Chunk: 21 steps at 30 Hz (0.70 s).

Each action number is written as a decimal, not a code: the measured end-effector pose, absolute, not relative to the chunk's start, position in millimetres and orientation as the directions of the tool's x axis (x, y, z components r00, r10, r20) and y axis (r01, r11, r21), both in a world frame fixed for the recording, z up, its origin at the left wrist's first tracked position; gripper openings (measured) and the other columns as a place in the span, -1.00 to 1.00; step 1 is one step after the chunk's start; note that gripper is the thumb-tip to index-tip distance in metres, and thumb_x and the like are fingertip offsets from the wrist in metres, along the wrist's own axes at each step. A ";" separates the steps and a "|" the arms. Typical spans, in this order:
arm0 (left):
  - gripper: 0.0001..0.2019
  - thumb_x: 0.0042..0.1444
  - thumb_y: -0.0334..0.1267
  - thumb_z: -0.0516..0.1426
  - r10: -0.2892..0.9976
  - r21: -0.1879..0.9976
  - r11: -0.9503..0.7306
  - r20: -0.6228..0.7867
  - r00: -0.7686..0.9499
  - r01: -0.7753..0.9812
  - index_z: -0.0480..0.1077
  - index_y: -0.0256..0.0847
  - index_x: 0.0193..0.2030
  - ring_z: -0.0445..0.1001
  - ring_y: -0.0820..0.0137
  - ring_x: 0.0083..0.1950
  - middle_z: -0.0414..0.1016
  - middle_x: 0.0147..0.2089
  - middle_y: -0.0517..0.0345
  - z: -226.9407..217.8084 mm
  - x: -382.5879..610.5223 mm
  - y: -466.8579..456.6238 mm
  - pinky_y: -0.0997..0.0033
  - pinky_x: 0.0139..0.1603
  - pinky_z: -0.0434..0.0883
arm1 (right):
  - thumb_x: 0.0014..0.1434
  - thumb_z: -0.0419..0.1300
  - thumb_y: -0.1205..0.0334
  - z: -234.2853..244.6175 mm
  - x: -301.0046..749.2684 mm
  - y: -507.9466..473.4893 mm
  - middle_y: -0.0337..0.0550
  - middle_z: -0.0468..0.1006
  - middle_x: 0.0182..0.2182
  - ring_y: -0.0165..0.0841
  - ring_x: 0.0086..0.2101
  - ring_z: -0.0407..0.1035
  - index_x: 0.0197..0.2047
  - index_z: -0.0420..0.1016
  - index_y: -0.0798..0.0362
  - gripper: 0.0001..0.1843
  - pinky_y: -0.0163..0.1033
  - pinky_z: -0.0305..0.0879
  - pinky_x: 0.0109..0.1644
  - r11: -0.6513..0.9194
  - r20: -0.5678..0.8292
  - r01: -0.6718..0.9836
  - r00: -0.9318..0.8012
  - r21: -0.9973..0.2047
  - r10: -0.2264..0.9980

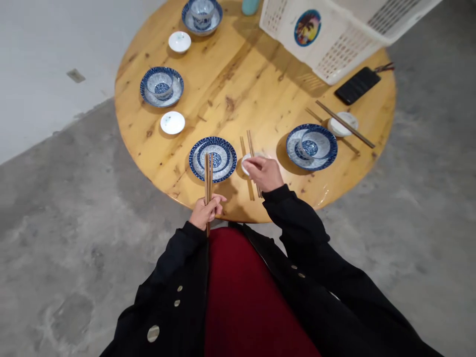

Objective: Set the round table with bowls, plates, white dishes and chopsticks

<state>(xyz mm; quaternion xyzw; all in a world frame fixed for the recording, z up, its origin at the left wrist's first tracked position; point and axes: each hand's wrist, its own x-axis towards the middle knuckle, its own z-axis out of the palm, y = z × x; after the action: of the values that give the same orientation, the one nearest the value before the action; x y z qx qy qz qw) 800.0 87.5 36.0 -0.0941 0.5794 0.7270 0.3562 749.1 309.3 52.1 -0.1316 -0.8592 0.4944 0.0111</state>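
My left hand (206,211) is closed in a narrow grip around a pair of wooden chopsticks (207,183), which stand close to upright, with their upper length showing against a blue-and-white patterned plate (212,159). My right hand (263,173) is pinched narrow on a small white dish (246,164), with the fingers over it and part of its rim showing on the left. Under and beside that hand, a second pair of wooden chopsticks (250,144) lies on the table, and the dish sits over them.

Both hands are at the near edge of the round wooden table (223,74). The gap between them is narrow, and the patterned plate sits just beyond my left hand. To the right, past a short stretch of bare wood, is a patterned plate with a bowl on it (311,147). Open wood spreads across the middle of the table, with more plates and small dishes beyond it and a white plastic basket (323,37) overhanging the far rim. Past the near edge is only the concrete floor (74,248).

Both arms reach forward in black sleeves (297,223), elbows out and wrists low, the left forearm angled up toward the table and the right crossing inward.
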 end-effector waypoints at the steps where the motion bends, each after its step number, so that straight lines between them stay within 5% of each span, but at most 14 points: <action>1: -0.48 0.01 0.16 0.24 0.446 0.762 -0.095 -0.543 -0.712 -0.641 0.45 -0.34 -0.17 -0.10 0.69 -0.74 0.31 -0.62 0.34 39.9 798.7 87.1 0.55 -0.70 -0.20 | 0.16 0.20 -0.11 59.1 751.6 298.0 -0.14 0.55 -0.48 -0.34 -0.52 0.41 -0.23 0.61 0.13 -0.56 -0.25 0.35 -0.45 0.370 -0.137 0.187 -0.978 -0.910 0.158; 4: -0.49 0.02 0.16 0.25 0.511 0.754 -0.112 -0.515 -0.688 -0.647 0.43 -0.34 -0.20 -0.10 0.70 -0.74 0.32 -0.61 0.33 49.2 795.4 84.5 0.56 -0.70 -0.22 | 0.07 0.28 -0.19 75.3 755.6 264.0 -0.19 0.52 -0.47 -0.45 -0.60 0.33 -0.19 0.60 0.11 -0.50 -0.33 0.24 -0.58 0.138 -0.176 0.174 -0.984 -0.975 -0.003; 7: -0.48 0.04 0.17 0.24 0.544 0.773 -0.089 -0.491 -0.681 -0.628 0.43 -0.35 -0.21 -0.09 0.71 -0.74 0.33 -0.62 0.32 54.2 792.6 80.0 0.56 -0.70 -0.19 | 0.03 0.33 -0.19 84.0 755.3 240.2 -0.19 0.53 -0.44 -0.47 -0.59 0.32 -0.21 0.59 0.10 -0.50 -0.34 0.27 -0.57 0.046 -0.168 0.166 -0.985 -0.985 -0.034; 16: -0.49 0.08 0.16 0.21 0.577 0.849 -0.049 -0.405 -0.709 -0.526 0.50 -0.37 -0.23 -0.03 0.68 -0.72 0.30 -0.64 0.32 57.1 777.0 50.5 0.56 -0.66 -0.09 | 0.08 0.33 -0.10 103.9 753.3 202.0 -0.25 0.48 -0.51 -0.44 -0.56 0.33 -0.32 0.55 0.05 -0.64 -0.28 0.37 -0.47 0.061 -0.033 0.034 -0.999 -0.998 0.008; 21: -0.46 0.05 0.26 0.20 0.559 0.904 -0.059 -0.322 -0.764 -0.424 0.42 -0.30 -0.43 0.02 0.64 -0.70 0.28 -0.66 0.29 55.3 766.6 38.1 0.53 -0.65 -0.05 | 0.08 0.32 -0.04 116.2 750.9 178.0 -0.21 0.50 -0.47 -0.40 -0.49 0.36 -0.33 0.54 0.05 -0.70 -0.28 0.35 -0.44 0.144 0.023 -0.014 -0.998 -0.989 0.055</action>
<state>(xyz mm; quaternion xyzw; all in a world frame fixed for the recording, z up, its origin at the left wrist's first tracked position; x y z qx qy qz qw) 766.6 38.1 55.3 0.0565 0.5965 0.7254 0.3388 750.9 178.0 116.2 -0.0133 -0.7559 0.6540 0.0264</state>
